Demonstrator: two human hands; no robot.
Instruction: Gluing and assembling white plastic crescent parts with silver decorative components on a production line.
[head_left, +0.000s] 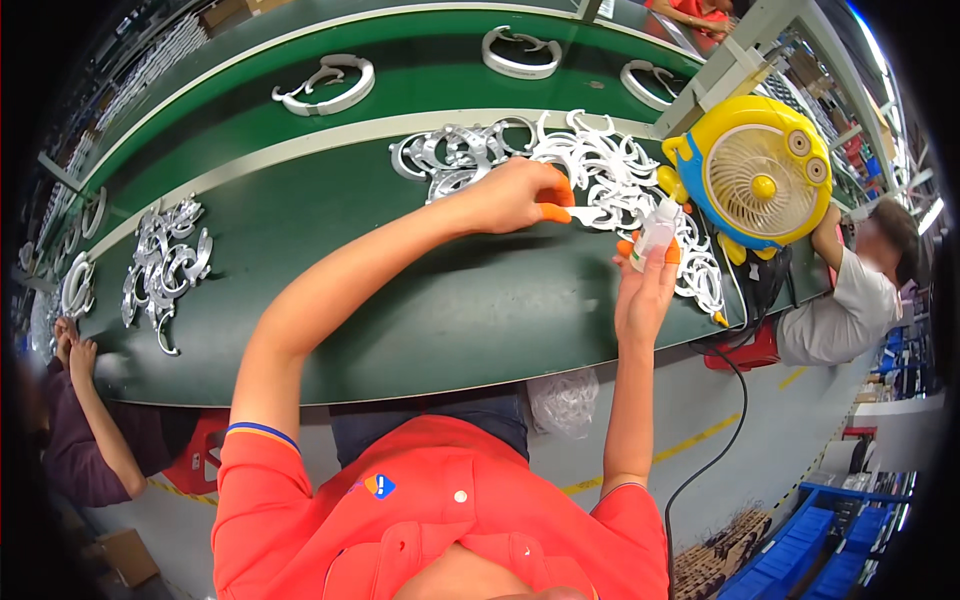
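My left hand (522,196) reaches over the green table, with orange covers on the fingertips and the fingers closed in a pinch. Between thumb and finger sits the end of a small white plastic piece (582,214). In my right hand (645,290), also with orange fingertip covers, a small translucent white bottle (655,236) is gripped and tilted, close to the white piece. Just beyond both hands lies a heap of curved white plastic parts (605,160). Silver-grey curved frames (460,150) are piled left of that heap.
A yellow and blue fan (765,185) stands at the right, its black cable (735,420) hanging off the table. More silver frames (165,260) lie at the left. White ring-shaped assemblies (522,55) rest on the green belt behind. Co-workers sit on both sides.
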